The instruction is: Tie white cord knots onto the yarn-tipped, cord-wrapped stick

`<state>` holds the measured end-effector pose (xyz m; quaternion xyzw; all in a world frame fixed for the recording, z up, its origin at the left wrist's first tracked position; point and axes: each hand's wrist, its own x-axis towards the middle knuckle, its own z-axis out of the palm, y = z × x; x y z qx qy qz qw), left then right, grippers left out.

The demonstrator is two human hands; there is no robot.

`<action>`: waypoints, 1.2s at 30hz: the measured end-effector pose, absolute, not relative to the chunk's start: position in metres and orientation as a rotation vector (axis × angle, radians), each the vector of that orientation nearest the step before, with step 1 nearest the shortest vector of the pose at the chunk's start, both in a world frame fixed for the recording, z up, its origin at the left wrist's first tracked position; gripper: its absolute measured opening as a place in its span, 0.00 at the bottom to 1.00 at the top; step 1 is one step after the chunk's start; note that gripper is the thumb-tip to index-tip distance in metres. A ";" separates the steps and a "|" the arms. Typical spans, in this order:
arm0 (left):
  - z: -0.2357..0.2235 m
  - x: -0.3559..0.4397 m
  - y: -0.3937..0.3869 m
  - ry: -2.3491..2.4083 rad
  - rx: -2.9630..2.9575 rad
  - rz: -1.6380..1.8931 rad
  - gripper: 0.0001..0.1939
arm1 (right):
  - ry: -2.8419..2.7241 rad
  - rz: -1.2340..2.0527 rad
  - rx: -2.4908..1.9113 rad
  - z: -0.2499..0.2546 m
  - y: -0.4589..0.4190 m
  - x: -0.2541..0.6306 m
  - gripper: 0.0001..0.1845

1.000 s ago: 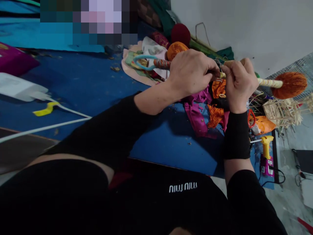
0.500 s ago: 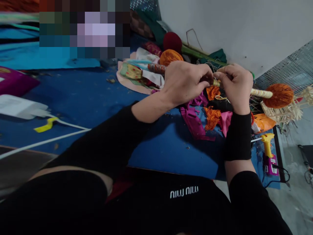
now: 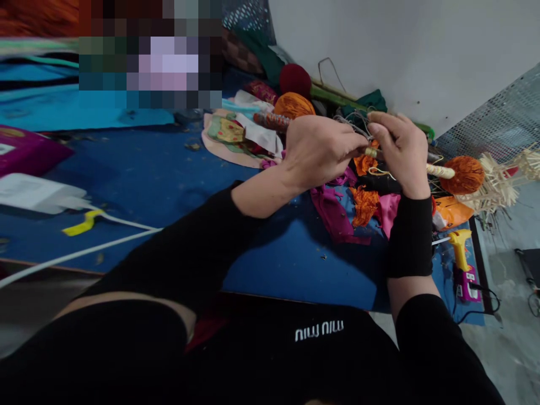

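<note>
My left hand is closed, fingertips pinched on a thin stick wrapped in pale yellow cord. Close by on the right, my right hand curls over the same wrapped stick, its thumb and forefinger near the left fingertips. An orange yarn ball sits at the stick's right end. Left of my left hand a handle wrapped in orange and grey sticks out, with a light blue loop at its end. My left hand hides whether handle and stick are one piece.
Magenta cloth scraps and crumpled orange cloth lie on the blue table below my hands. A yellow glue gun is at the right edge. White cable crosses the left side. Yarn balls stand near the wall.
The orange ball end of the stick has come left and lower in view. My right thumb and forefinger have spread a little. The camera view has shifted slightly.
</note>
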<state>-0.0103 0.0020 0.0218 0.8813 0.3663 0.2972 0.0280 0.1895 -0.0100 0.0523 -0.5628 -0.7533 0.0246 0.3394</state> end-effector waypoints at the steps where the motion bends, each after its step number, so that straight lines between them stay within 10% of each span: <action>1: 0.021 -0.010 0.002 1.136 2.721 0.918 0.23 | -1.911 0.083 -1.401 0.053 -0.010 0.191 0.20; 8: 0.018 -0.017 0.014 1.132 2.510 1.128 0.16 | -1.455 0.635 -1.011 0.057 -0.008 0.203 0.47; 18: 0.041 -0.040 0.023 1.505 2.151 1.243 0.15 | -1.279 0.477 -0.891 0.046 -0.009 0.204 0.20; 23: 0.048 -0.037 0.022 1.493 2.025 1.239 0.14 | -1.298 0.180 -1.042 0.029 0.010 0.205 0.27; 30: 0.052 -0.047 0.027 1.541 2.076 1.252 0.14 | -1.461 0.772 -1.175 0.059 -0.020 0.221 0.16; 36: 0.053 -0.070 0.038 1.485 2.207 1.162 0.13 | -1.138 0.342 -1.070 0.089 -0.043 0.299 0.17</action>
